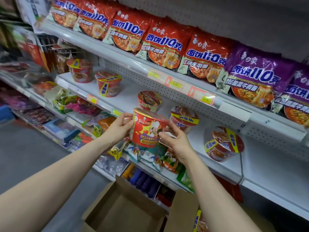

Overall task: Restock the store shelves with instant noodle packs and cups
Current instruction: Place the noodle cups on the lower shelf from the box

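White shelf (128, 99), five noodle cups (108, 85); sixth cup (148, 129) clamped in fingers (124, 116) of left hand (119, 128), right hand (175, 139)

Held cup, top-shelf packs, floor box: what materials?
Held cup: likely paper or plastic tub under glossy clear shrink film, judging by glare and wrinkles. Top-shelf packs: thin glossy plastic film, creased, with sharp highlights. Floor box: matte brown cardboard, probably corrugated; folded flaps.

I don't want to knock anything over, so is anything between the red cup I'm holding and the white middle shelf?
Yes. A dark-lidded red cup stands on the white middle shelf right behind the held red chef-printed cup; bare shelf shows left of it.
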